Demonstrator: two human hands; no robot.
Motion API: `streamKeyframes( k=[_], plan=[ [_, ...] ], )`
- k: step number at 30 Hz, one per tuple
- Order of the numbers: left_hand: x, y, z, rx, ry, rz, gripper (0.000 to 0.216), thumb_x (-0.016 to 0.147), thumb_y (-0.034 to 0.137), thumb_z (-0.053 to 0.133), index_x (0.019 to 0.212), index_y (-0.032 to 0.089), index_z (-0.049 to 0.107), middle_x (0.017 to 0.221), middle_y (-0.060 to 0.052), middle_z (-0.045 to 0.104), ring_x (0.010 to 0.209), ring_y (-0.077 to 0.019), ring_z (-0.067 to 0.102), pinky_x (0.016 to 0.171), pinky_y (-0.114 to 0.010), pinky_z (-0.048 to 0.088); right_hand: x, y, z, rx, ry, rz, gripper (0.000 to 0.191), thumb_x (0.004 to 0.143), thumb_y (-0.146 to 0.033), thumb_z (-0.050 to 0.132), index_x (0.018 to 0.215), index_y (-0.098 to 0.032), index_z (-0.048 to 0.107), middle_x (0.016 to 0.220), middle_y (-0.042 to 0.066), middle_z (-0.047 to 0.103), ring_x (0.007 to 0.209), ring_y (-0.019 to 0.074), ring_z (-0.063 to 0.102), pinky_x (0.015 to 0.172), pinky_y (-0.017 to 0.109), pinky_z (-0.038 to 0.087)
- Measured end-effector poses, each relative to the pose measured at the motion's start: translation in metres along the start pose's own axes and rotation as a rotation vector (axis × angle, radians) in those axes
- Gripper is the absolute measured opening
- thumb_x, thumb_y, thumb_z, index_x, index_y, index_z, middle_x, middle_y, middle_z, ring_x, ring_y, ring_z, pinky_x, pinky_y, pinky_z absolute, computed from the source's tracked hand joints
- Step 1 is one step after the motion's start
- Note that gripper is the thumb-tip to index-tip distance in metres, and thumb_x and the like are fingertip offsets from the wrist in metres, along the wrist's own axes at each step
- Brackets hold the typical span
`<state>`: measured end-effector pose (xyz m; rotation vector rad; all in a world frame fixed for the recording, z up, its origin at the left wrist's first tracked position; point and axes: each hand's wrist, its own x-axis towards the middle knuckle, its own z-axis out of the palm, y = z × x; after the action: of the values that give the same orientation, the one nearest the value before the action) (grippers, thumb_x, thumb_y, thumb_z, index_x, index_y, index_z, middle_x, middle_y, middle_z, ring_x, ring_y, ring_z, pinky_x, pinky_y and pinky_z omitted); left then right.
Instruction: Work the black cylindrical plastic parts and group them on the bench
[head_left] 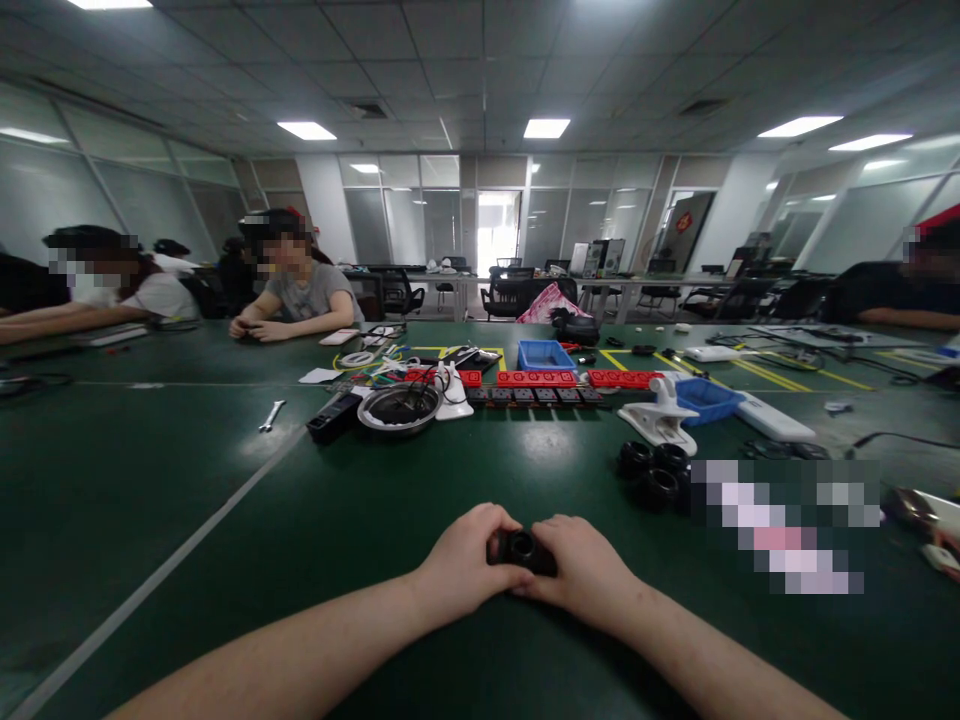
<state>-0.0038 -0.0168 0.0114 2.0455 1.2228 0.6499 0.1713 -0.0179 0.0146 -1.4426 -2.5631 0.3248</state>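
Both my hands meet low in the middle of the view on the green table [225, 470]. My left hand [465, 565] and my right hand [581, 570] are closed together round a small black ring-shaped part [521, 550], which rests just above the table surface. Only the top of the part shows between my fingers. A small heap of similar black rings [652, 470] lies a little beyond my right hand.
Farther back stand a round metal bowl [399, 407], a white clamp-like piece [660, 415], two blue trays [545, 354], rows of red and black blocks [536, 379], a wrench [271, 414] and a black handheld device [334, 415]. Other people sit at the left and right edges.
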Motion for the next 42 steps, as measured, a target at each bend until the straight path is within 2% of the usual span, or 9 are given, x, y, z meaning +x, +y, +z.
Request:
streamKeyframes(
  k=[3,7,13,20,24,28,34,38,42],
  plan=[
    [0.000,0.002,-0.003,0.014,-0.004,0.076,0.028,0.063,0.026,0.072,0.085,0.019,0.057,0.082,0.002,0.051,0.074,-0.0152,0.048,0.062,-0.023,0.038,-0.001,0.002,-0.007,0.125,-0.006,0.013,0.039,0.060,-0.046,0.070,0.082,-0.018,0.056,0.082,0.004,0.059,0.074,0.0205,0.053,0.062,0.028,0.037],
    [0.000,0.002,-0.004,-0.021,-0.004,0.160,0.036,0.065,0.021,0.071,0.098,0.022,0.056,0.093,0.000,0.053,0.085,-0.0172,0.050,0.073,-0.026,0.040,-0.003,0.008,-0.011,0.441,-0.053,-0.056,0.048,0.062,-0.027,0.070,0.106,-0.019,0.052,0.102,0.005,0.057,0.089,0.0208,0.053,0.075,0.030,0.040],
    [0.000,0.004,-0.008,-0.024,-0.045,0.221,0.035,0.068,0.022,0.069,0.101,0.023,0.058,0.095,-0.002,0.055,0.090,-0.0185,0.051,0.081,-0.029,0.039,0.000,0.021,-0.009,0.654,-0.185,-0.087,0.034,0.069,-0.018,0.062,0.102,-0.016,0.056,0.091,0.002,0.059,0.080,0.0174,0.053,0.070,0.028,0.042],
    [0.001,0.003,-0.006,-0.020,-0.059,0.148,0.034,0.065,0.025,0.072,0.097,0.022,0.061,0.084,0.001,0.052,0.077,-0.0153,0.050,0.066,-0.023,0.038,0.002,0.018,-0.004,0.554,-0.143,-0.022,0.014,0.065,-0.015,0.065,0.076,-0.015,0.056,0.070,-0.003,0.051,0.066,0.0123,0.048,0.057,0.021,0.036],
    [0.000,0.003,0.001,-0.036,-0.021,0.078,0.034,0.061,0.028,0.074,0.091,0.019,0.061,0.082,0.002,0.050,0.073,-0.0148,0.048,0.062,-0.023,0.037,0.002,0.008,0.003,0.348,-0.054,0.069,0.029,0.058,-0.030,0.073,0.071,-0.016,0.051,0.068,-0.002,0.052,0.061,0.0133,0.047,0.051,0.021,0.032],
    [-0.001,0.004,0.003,-0.021,0.025,0.051,0.031,0.060,0.022,0.073,0.088,0.018,0.060,0.080,0.002,0.050,0.073,-0.0149,0.047,0.063,-0.023,0.036,0.001,0.000,0.006,0.128,0.024,0.089,0.037,0.060,-0.047,0.068,0.076,-0.016,0.054,0.072,0.002,0.056,0.065,0.0171,0.049,0.054,0.025,0.032],
    [-0.001,0.004,-0.002,-0.047,-0.037,0.103,0.038,0.064,0.021,0.072,0.100,0.021,0.060,0.081,0.002,0.051,0.073,-0.0145,0.048,0.064,-0.022,0.036,-0.001,0.007,-0.002,0.276,-0.035,-0.050,0.039,0.060,-0.035,0.072,0.093,-0.018,0.058,0.087,0.003,0.059,0.080,0.0197,0.052,0.068,0.027,0.037],
    [0.001,0.005,-0.004,-0.041,-0.056,0.120,0.037,0.065,0.022,0.071,0.100,0.025,0.061,0.079,0.003,0.051,0.071,-0.0139,0.048,0.062,-0.022,0.035,0.002,0.016,-0.006,0.384,-0.111,-0.105,0.021,0.064,-0.026,0.069,0.081,-0.016,0.062,0.078,0.000,0.057,0.073,0.0161,0.051,0.063,0.023,0.036],
    [0.001,0.003,0.000,-0.070,-0.027,0.094,0.034,0.063,0.024,0.073,0.095,0.023,0.063,0.078,0.002,0.050,0.069,-0.0137,0.047,0.060,-0.021,0.035,0.005,0.015,-0.001,0.385,-0.114,0.002,0.024,0.059,-0.027,0.073,0.073,-0.015,0.058,0.069,-0.002,0.053,0.064,0.0131,0.048,0.053,0.020,0.032]
  ],
)
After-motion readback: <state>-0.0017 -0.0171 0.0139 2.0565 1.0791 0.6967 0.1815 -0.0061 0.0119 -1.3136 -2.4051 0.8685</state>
